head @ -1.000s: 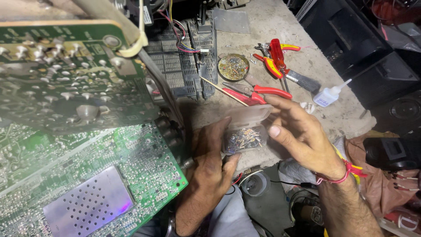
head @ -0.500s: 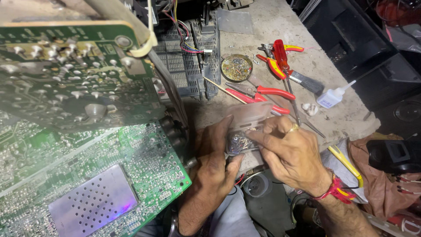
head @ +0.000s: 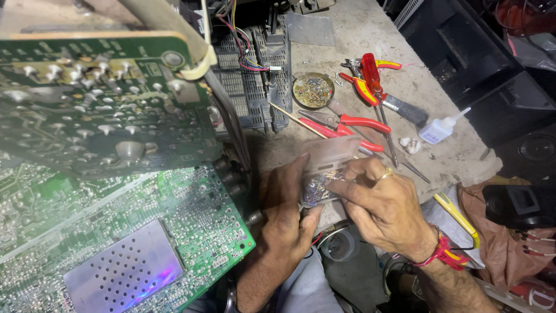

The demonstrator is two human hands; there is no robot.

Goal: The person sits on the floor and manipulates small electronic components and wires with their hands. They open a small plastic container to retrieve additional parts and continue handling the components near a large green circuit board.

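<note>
Clear plastic forms the small rectangular box (head: 325,171) that is held between both hands at the front edge of the grey, dusty workbench (head: 370,29). The box is filled with small mixed electronic parts, seen through its wall. The left hand (head: 288,217) is placed under and against the box's left side, the fingers curled about it and the thumb raised at its lower edge. The right hand (head: 387,208) is laid over the box's right side, with the fingers closed narrowly on its top and front; a yellow ring is worn on one finger and a red thread band on the wrist.

Left of the hands, a large green printed circuit board (head: 133,243) with a perforated silver shield is found, and a second green board (head: 98,98) is held tilted above it. Behind the box, red-handled pliers (head: 353,124), a red-handled screwdriver (head: 373,78), a round tin of small parts (head: 313,90) and a small white squeeze bottle (head: 440,128) are laid on the bench, well apart from the hands.
</note>
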